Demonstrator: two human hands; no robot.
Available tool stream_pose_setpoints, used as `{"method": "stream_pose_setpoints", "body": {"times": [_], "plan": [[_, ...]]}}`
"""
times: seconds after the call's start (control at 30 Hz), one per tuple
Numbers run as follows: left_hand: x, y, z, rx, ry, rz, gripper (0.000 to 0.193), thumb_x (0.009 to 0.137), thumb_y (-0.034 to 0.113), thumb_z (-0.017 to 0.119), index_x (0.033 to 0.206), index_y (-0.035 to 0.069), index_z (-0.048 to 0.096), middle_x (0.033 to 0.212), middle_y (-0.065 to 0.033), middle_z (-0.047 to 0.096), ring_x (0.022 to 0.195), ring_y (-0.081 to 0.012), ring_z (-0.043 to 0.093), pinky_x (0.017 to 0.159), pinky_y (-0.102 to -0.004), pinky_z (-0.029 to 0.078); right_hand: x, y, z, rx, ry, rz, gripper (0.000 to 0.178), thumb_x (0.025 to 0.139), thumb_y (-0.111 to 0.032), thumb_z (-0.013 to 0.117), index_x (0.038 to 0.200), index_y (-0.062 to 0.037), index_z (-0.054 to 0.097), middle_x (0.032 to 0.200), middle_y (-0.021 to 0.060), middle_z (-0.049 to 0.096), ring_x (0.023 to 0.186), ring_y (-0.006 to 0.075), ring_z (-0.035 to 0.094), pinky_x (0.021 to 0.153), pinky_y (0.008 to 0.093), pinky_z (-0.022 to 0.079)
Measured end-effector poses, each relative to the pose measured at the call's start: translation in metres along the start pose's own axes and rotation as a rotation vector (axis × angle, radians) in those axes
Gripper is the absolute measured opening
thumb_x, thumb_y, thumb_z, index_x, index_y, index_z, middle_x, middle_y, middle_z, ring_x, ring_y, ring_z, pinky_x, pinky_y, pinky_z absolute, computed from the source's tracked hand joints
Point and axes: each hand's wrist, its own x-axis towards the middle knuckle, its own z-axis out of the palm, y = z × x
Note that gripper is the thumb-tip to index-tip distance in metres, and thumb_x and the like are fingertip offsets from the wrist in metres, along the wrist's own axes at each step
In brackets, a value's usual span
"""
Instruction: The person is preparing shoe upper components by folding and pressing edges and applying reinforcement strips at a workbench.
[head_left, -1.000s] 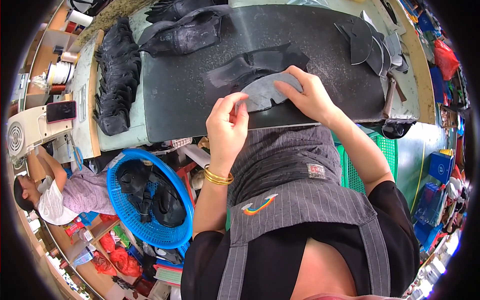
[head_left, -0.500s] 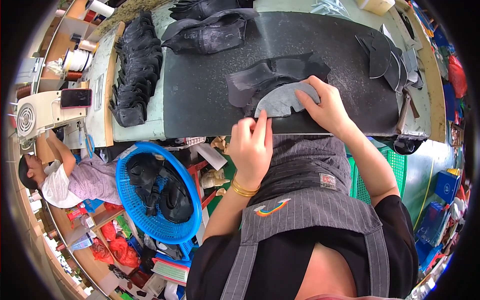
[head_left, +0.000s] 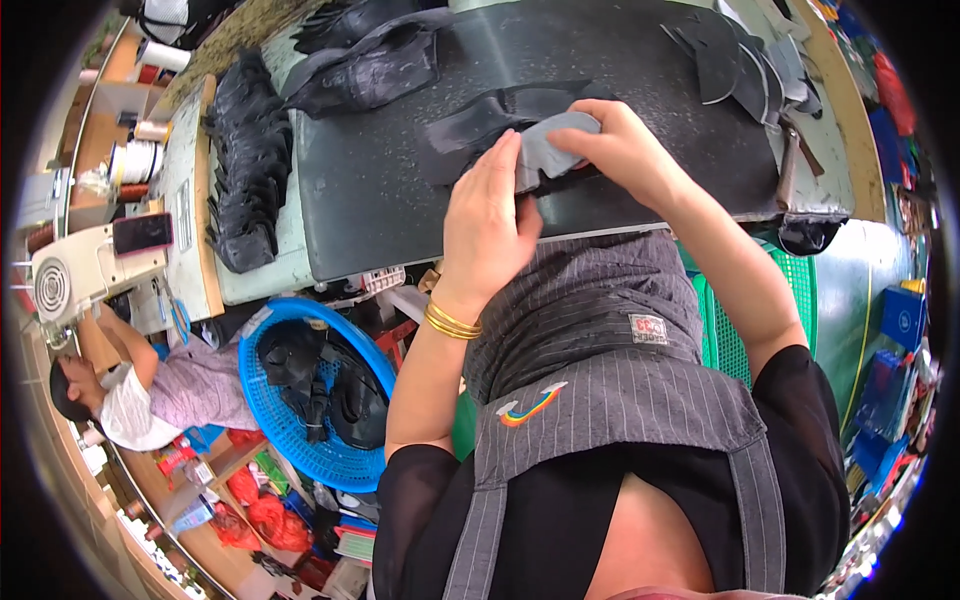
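A grey half-moon piece [head_left: 545, 150] with notches in its edge lies over a black leather-like piece [head_left: 455, 135] on the dark work surface. My right hand [head_left: 630, 155] grips the grey piece at its right end, thumb on top and fingers behind the far edge. My left hand [head_left: 488, 220] lies along the grey piece's left end, fingers stretched out and thumb bent in towards it. The left hand covers part of both pieces.
A row of stacked black pieces [head_left: 245, 170] lies left, more black pieces [head_left: 370, 70] at the far left. Flat half-round pieces [head_left: 730, 60] and a hammer-like tool [head_left: 790, 170] lie right. A blue basket [head_left: 380, 365] holds black items. Another person [head_left: 190, 385] sits left.
My left hand has moved from pointing at the grey piece's near edge to lying flat against its left end. My right hand still grips the right end. The view has shifted slightly.
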Motion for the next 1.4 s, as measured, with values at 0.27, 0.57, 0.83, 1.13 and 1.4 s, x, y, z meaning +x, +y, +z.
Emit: {"method": "stream_pose_setpoints", "body": {"times": [0.27, 0.57, 0.83, 1.13, 1.4], "plan": [[0.013, 0.004, 0.024, 0.133, 0.266, 0.053, 0.042, 0.081, -0.005, 0.060, 0.123, 0.000, 0.062, 0.111, -0.0156, 0.071, 0.096, -0.0317, 0.070, 0.084, -0.0401, 0.055, -0.038, 0.012, 0.010, -0.778, 0.197, -0.801, 0.041, 0.077, -0.009, 0.071, 0.114, 0.0023, 0.060, 0.116, 0.0173, 0.065, 0.102, 0.0324, 0.064, 0.089, 0.0385, 0.053], [0.002, -0.007, 0.005, 0.136, 0.035, 0.265, 0.040, 0.081, 0.000, 0.058, 0.120, 0.000, 0.065, 0.112, -0.0146, 0.071, 0.102, -0.0296, 0.069, 0.088, -0.0379, 0.055, -0.031, 0.012, -0.011, -0.943, -0.005, -1.049, 0.026, 0.076, -0.014, 0.059, 0.098, -0.0009, 0.062, 0.101, 0.0100, 0.066, 0.096, 0.0276, 0.063, 0.083, 0.0376, 0.052], [-0.003, 0.004, 0.012, 0.091, 0.007, 0.185, 0.034, 0.089, -0.001, 0.055, 0.122, -0.005, 0.060, 0.110, -0.0140, 0.072, 0.102, -0.0297, 0.070, 0.089, -0.0365, 0.056, -0.026, 0.020, -0.027, -0.966, -0.141, -1.096, 0.020, 0.072, -0.014, 0.061, 0.087, -0.0028, 0.062, 0.089, 0.0093, 0.064, 0.093, 0.0281, 0.063, 0.081, 0.0381, 0.054], [0.011, 0.012, -0.008, 0.371, -0.226, 0.391, 0.041, 0.085, 0.012, 0.057, 0.123, 0.003, 0.066, 0.120, -0.0130, 0.069, 0.113, -0.0248, 0.066, 0.099, -0.0368, 0.052, -0.031, 0.018, -0.057, -0.933, -0.340, -1.029, 0.018, 0.075, -0.010, 0.064, 0.090, 0.0007, 0.063, 0.103, 0.0142, 0.068, 0.113, 0.0309, 0.063, 0.081, 0.0354, 0.060], [0.013, 0.026, -0.001, 0.456, -0.309, 0.451, 0.041, 0.081, 0.012, 0.059, 0.119, -0.003, 0.066, 0.111, -0.0134, 0.068, 0.109, -0.0263, 0.064, 0.094, -0.0362, 0.053, -0.055, 0.009, -0.044, -0.170, -0.041, -0.083, 0.020, 0.087, -0.015, 0.070, 0.099, -0.0009, 0.064, 0.094, 0.0109, 0.070, 0.073, 0.0258, 0.069, 0.067, 0.0337, 0.055]]}}
